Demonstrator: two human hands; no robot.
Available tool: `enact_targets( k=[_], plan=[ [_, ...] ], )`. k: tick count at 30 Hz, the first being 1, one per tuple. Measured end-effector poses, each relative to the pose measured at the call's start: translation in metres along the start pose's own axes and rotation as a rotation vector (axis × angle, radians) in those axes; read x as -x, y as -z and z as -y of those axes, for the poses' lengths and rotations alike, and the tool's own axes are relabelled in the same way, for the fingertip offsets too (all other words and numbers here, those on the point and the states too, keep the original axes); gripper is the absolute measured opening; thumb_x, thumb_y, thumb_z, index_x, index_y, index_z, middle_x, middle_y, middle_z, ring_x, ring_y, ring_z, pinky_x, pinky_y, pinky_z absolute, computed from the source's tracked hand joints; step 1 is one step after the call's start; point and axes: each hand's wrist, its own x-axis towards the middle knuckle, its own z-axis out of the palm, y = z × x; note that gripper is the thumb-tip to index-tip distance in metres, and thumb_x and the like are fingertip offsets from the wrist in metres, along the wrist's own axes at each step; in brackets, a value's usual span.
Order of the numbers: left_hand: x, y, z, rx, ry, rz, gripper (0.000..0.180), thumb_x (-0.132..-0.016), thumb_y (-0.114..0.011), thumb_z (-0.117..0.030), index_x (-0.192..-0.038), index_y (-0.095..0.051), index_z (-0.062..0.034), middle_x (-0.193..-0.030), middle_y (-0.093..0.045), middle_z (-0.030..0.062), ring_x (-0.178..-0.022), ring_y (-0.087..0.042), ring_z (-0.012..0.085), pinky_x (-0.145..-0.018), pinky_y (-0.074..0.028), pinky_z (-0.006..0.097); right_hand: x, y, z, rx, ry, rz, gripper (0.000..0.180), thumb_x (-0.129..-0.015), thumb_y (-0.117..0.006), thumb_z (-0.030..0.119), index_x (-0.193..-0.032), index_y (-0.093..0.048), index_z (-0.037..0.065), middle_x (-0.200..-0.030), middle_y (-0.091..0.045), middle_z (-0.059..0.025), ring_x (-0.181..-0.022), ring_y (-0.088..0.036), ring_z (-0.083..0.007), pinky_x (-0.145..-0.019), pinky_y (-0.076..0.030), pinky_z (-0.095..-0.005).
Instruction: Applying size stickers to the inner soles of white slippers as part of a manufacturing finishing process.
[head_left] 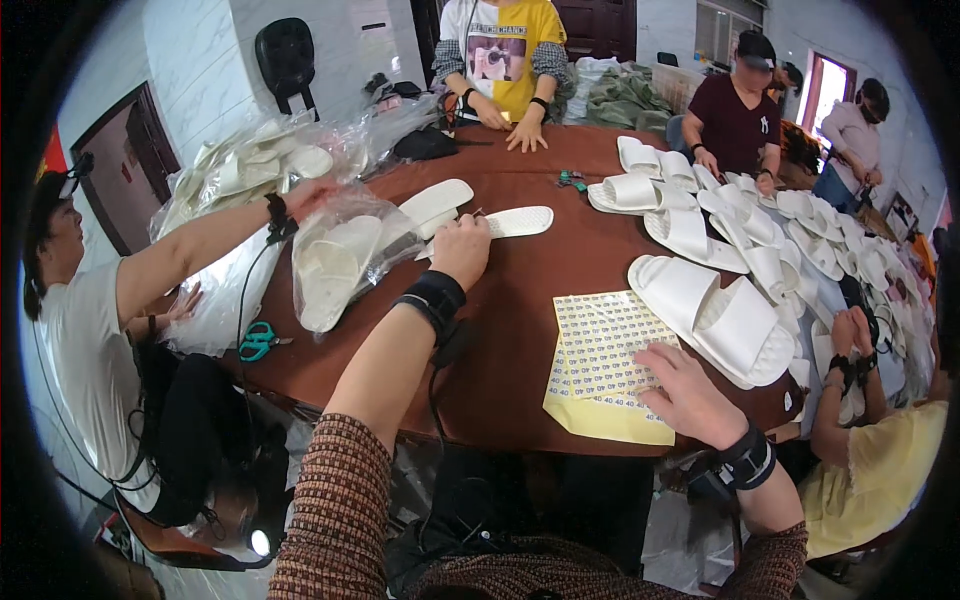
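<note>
Big round brown counter (520,330), ppl working all around it. Heaps of white slippers (740,230) along the right side & clear bags of slippers (340,255) on the left; teal scissors (258,342) near the left edge. Yellow-backed sticker sheet (600,365) lies flat w/ its near edge at the counter's front rim. White insole (515,221) lies flat mid-counter, just past the bags. Left hand (461,250) rests at the insole's near end, grip curled shut on it, fingertips pinching. Right hand (688,388) lies spread on the sheet's right part, pinching nothing. Risks, as I judge: a sticker could tear or curl if peeled fast; the sheet, close to the rim, could slide off if the right hand drags it
</note>
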Motion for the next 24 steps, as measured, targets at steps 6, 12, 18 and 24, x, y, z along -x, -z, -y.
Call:
enact_targets(
  k=[6, 12, 18, 24],
  plan=[
    [-0.008, 0.023, 0.045, 0.434, 0.304, -0.07, 0.02, -0.09, -0.057, -0.02, -0.099, -0.064, -0.0031, -0.088, -0.069, 0.0171, -0.075, -0.07, 0.0336, -0.068, -0.056, 0.045, 0.0, -0.001, 0.003, 0.011, -0.004, -0.01, 0.045, -0.087, -0.067, 0.016, -0.126, -0.054, -0.001, -0.129, -0.052, -0.0234, -0.118, -0.052, -0.0401, -0.101, -0.043, -0.045],
    [-0.003, 0.094, 0.066, 1.694, 0.785, -0.075, 0.032, -0.096, -0.054, -0.016, -0.118, -0.058, 0.0058, -0.104, -0.069, 0.0141, -0.084, -0.072, 0.0268, -0.059, -0.062, 0.039, 0.005, -0.004, -0.003, 0.05, 0.002, -0.019, 0.044, -0.088, -0.066, 0.017, -0.126, -0.054, -0.001, -0.13, -0.052, -0.0227, -0.118, -0.051, -0.0395, -0.101, -0.042, -0.0447],
    [0.052, 0.127, 0.056, 2.273, 0.853, 0.083, 0.042, -0.104, -0.047, -0.021, -0.142, -0.042, -0.0044, -0.137, -0.056, 0.0148, -0.122, -0.06, 0.0324, -0.088, -0.058, 0.057, 0.006, -0.007, -0.003, 0.018, -0.005, -0.004, 0.044, -0.089, -0.065, 0.018, -0.127, -0.053, -0.001, -0.131, -0.051, -0.0222, -0.119, -0.051, -0.0395, -0.101, -0.042, -0.0448],
    [0.135, 0.149, 0.021, 2.272, 1.053, 0.284, 0.042, -0.107, -0.042, -0.029, -0.14, -0.046, -0.0032, -0.138, -0.057, 0.0123, -0.12, -0.06, 0.0291, -0.096, -0.054, 0.047, 0.004, -0.007, -0.004, -0.01, 0.015, -0.012, 0.045, -0.089, -0.066, 0.019, -0.127, -0.054, -0.001, -0.131, -0.051, -0.0229, -0.119, -0.051, -0.0405, -0.101, -0.043, -0.0452]
  ],
)
